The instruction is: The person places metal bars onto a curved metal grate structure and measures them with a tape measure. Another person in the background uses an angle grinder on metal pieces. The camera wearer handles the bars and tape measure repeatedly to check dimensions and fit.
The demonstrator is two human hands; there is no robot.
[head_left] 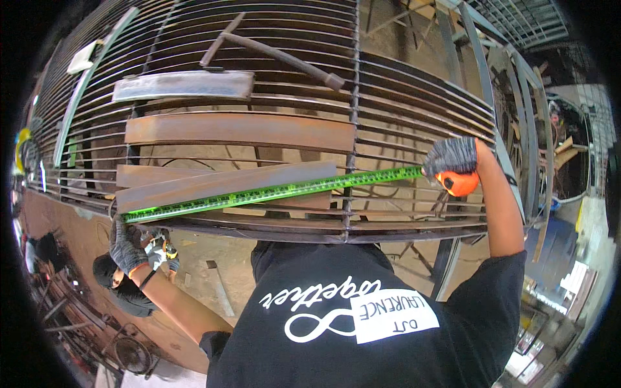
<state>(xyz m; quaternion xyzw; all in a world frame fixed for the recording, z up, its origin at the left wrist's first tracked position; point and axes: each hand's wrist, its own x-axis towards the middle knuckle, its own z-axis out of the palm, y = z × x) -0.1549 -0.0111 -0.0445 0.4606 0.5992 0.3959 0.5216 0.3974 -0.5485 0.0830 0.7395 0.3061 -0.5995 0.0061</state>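
Observation:
My right hand [451,158], in a grey glove, is closed around the orange case of a tape measure [461,183]. The bright green tape blade [278,191] runs out of it to the left, slanting slightly toward me. At its far left end, my gloved left hand [127,246] grips the blade's tip with the fingers. Beneath the blade lies a flat steel bar [239,183], laid at an angle over another rusty bar [304,200]. Both rest on a slatted metal grate [414,97].
Farther back on the grate are a wide rusty flat bar [239,131], a shorter silvery plate [184,86] and a hammer [278,58]. A long pale metal strip [94,84] lies at left. Another person [123,284] is low beyond my left arm. Steel framing [511,97] stands at right.

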